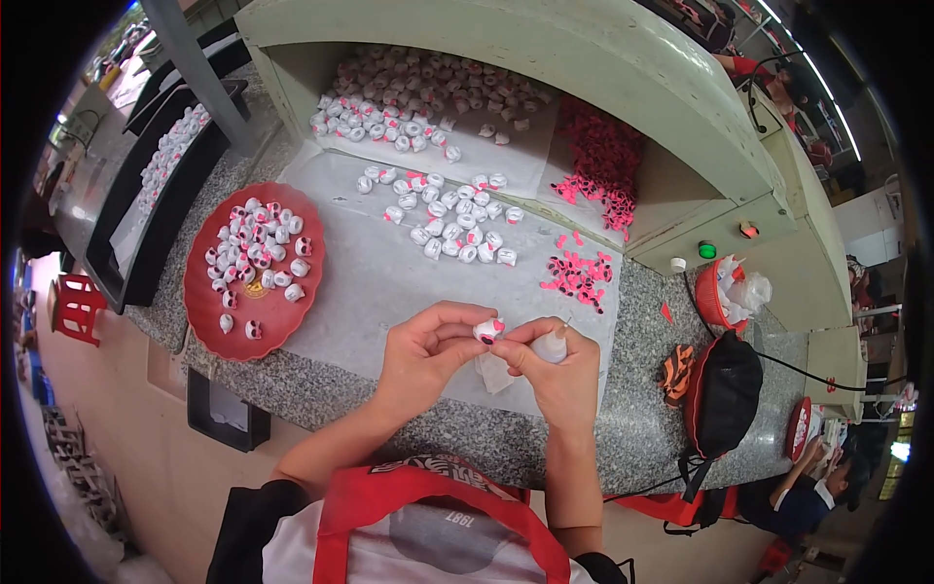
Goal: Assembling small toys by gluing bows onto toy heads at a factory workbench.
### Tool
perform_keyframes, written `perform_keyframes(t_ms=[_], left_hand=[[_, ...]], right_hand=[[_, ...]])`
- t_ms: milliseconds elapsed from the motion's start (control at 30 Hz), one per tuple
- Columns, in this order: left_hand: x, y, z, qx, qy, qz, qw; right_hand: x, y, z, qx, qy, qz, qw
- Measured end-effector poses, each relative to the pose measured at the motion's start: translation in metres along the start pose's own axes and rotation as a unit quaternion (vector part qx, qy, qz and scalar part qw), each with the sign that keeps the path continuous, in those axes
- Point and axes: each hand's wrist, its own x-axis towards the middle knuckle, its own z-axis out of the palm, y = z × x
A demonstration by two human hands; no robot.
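Observation:
Between the fingertips of my left hand (418,355) is a small white toy head (489,329) with pink and black parts on it. The thumb and forefinger of my right hand (566,384) touch its right side. That same hand also keeps a small translucent squeeze bottle (551,347) with a thin needle tip against its curled fingers. Beyond my hands, several similar white heads (457,219) lie loose on the paper-covered worktop (360,282). A scatter of small pink and black pieces (579,275) lies to their right.
On the left, a red scalloped plate (199,311) holds several white heads with pink and black parts. A pale green cabinet (671,224) shelters more heads and a pink pile (598,146). At right are a red basket (710,297) and a black bag (728,394); a co-worker (803,496) sits beyond.

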Motion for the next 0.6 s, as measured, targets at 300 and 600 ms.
perform_keyframes(t_ms=[300, 600], left_hand=[[0.006, 0.001, -0.002, -0.015, -0.110, -0.028, 0.993], [-0.003, -0.006, 0.019, 0.196, -0.037, 0.144, 0.969]], right_hand=[[-0.009, 0.010, -0.012, 0.031, 0.009, -0.050, 0.998], [-0.008, 0.014, -0.020, -0.017, 0.008, -0.077, 0.997]])
